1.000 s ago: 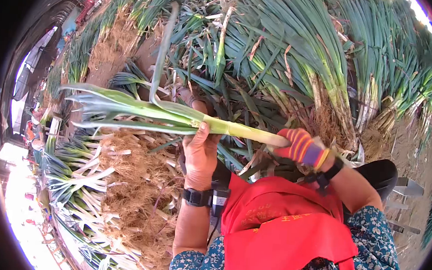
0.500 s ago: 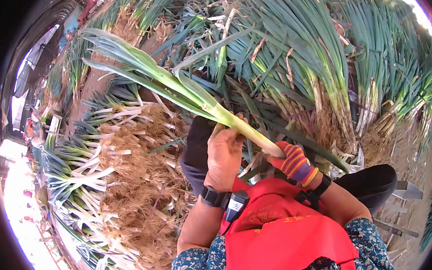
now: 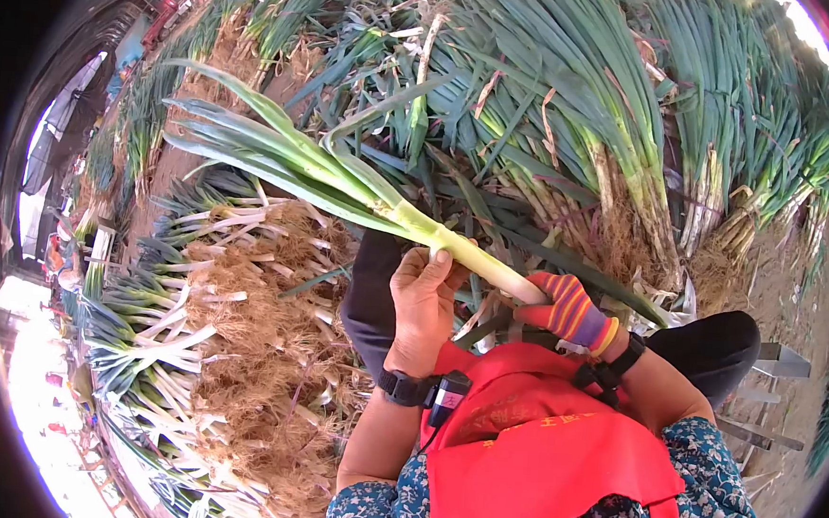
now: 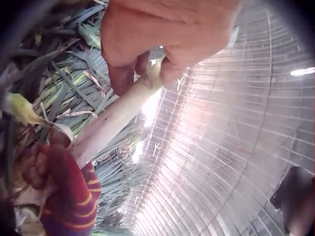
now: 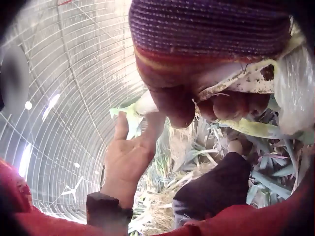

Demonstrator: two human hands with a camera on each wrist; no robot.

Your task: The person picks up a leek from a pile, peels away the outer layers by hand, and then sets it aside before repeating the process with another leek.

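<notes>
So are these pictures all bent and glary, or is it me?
Head view: strong fisheye bend, black corners, white-out at lower left, leek fairly sharp; left wrist view: hazy, the ribbed roof washed out; right wrist view: the glove dark against glare.

Two hands [image 3: 421, 302], one glove [image 3: 570, 316], one held leek [image 3: 476, 258], one apron [image 3: 545, 457].

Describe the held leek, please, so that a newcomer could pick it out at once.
Find the red apron. Just above it, the bare left hand and gloved right hand grip the leek, its green leaves fanning out leftward. Unlike the piled leeks, it is held up alone.
</notes>
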